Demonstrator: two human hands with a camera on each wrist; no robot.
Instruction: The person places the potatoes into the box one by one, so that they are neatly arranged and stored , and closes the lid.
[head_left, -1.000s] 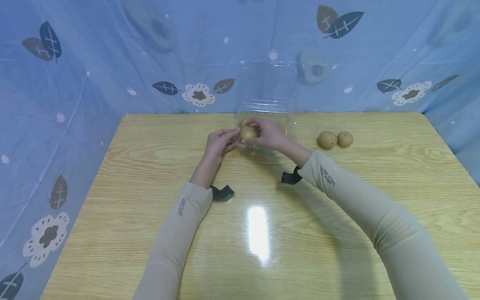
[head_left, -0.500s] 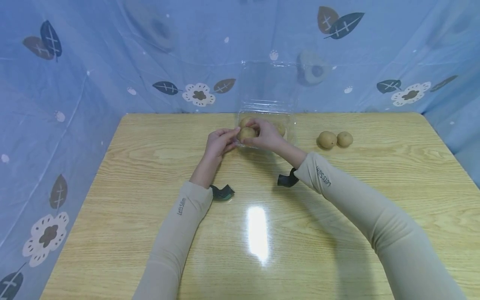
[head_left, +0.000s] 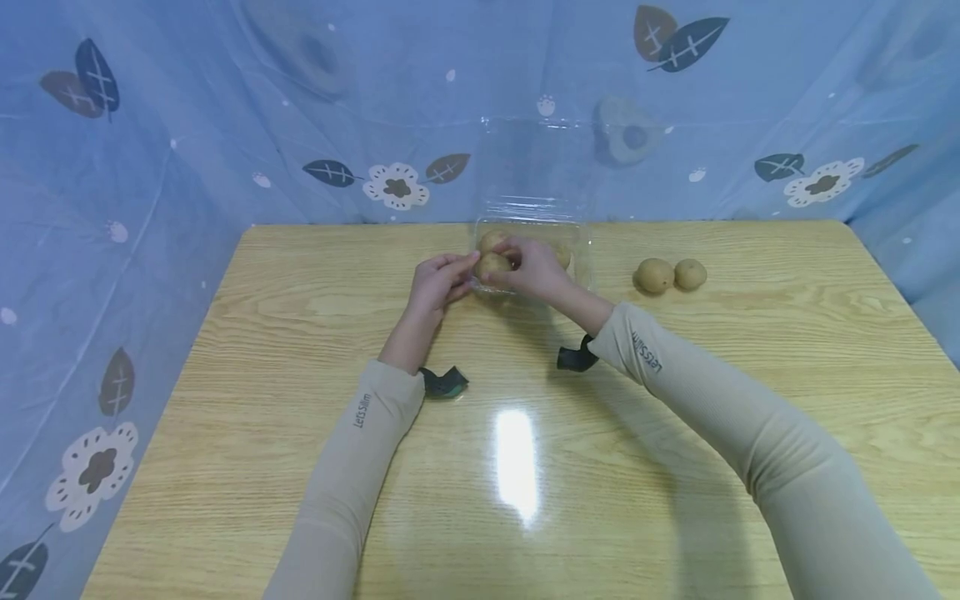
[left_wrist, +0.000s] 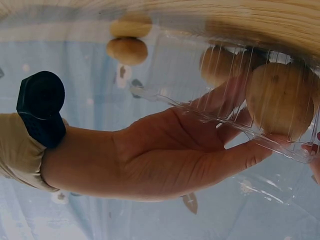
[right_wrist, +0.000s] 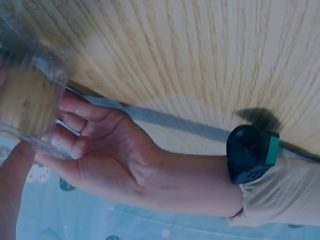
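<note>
The right hand (head_left: 534,268) curls its fingers around a potato (head_left: 492,265) at the near left corner of the clear box (head_left: 581,250). The left hand (head_left: 438,283) pinches the box's near rim just beside it. Two more potatoes (head_left: 670,275) lie on the counter (head_left: 300,333), well to the right.

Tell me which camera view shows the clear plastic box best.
The head view: the clear plastic box sits whole on the table, lid raised, with both hands at its near edge. The left wrist view shows only its ribbed wall and rim close up; the right wrist view shows just a blurred corner at the frame edge.
</note>
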